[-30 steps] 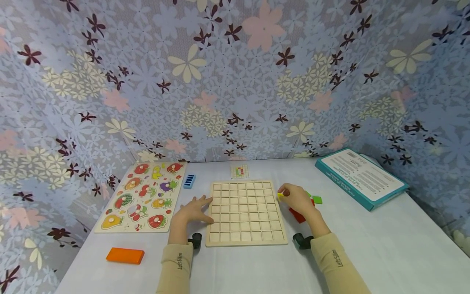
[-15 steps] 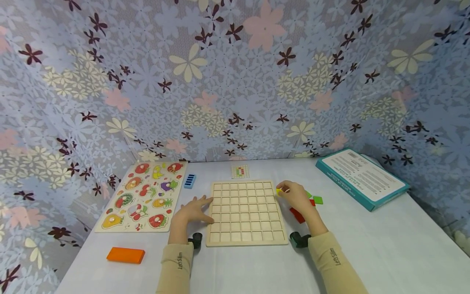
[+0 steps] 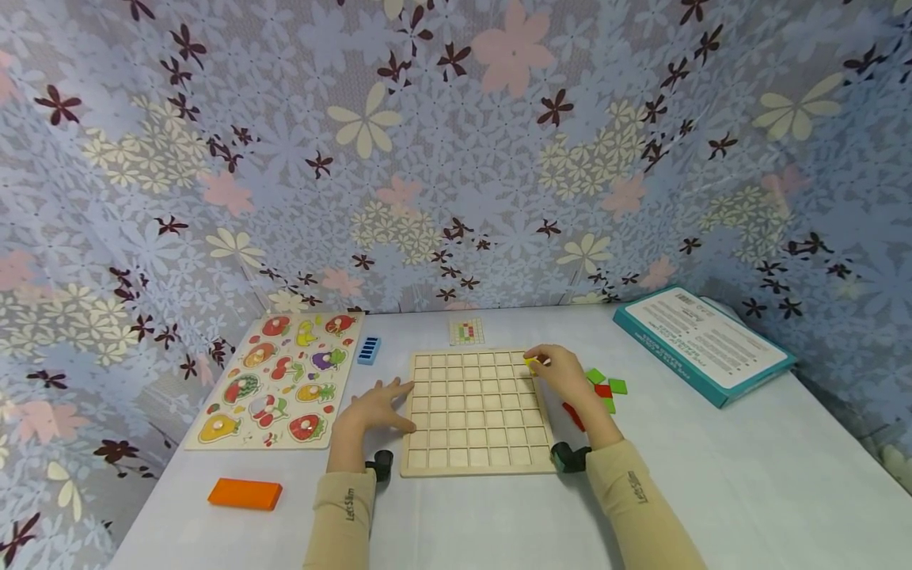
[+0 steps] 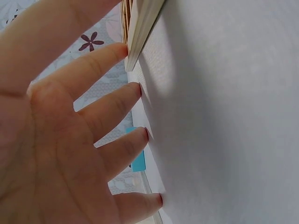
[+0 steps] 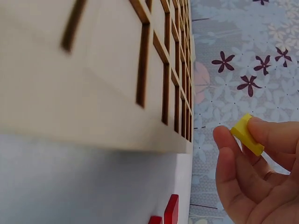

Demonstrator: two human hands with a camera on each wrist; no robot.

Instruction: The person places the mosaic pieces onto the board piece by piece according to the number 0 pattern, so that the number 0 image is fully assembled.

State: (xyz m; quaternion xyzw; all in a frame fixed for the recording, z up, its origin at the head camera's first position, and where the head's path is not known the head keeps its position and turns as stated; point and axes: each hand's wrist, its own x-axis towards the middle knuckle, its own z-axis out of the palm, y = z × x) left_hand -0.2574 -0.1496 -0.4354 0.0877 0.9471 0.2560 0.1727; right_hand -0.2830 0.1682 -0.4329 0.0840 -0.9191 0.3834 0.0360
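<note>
A wooden grid board (image 3: 466, 412) with square cells lies on the table between the two hands. My left hand (image 3: 375, 406) spreads its straight fingers at the board's left edge; in the left wrist view the fingertips (image 4: 142, 134) rest on the white tabletop and one touches the board's side. Over the board's upper right corner, my right hand (image 3: 560, 370) pinches a yellow square tile (image 5: 247, 134) between thumb and fingers. Right of the board lie several green tiles (image 3: 617, 386) and red tiles (image 3: 603, 391), partly hidden by the right forearm.
A small pattern card (image 3: 466, 332) lies behind the board. On the left are a fruit puzzle board (image 3: 274, 380), a blue slotted piece (image 3: 368, 350) and an orange block (image 3: 245, 494). A teal-edged box (image 3: 701, 340) stands at the back right.
My right hand has moved left and slightly away from me, carrying the yellow tile from beside the board to above its upper right corner. The left hand has stayed put.
</note>
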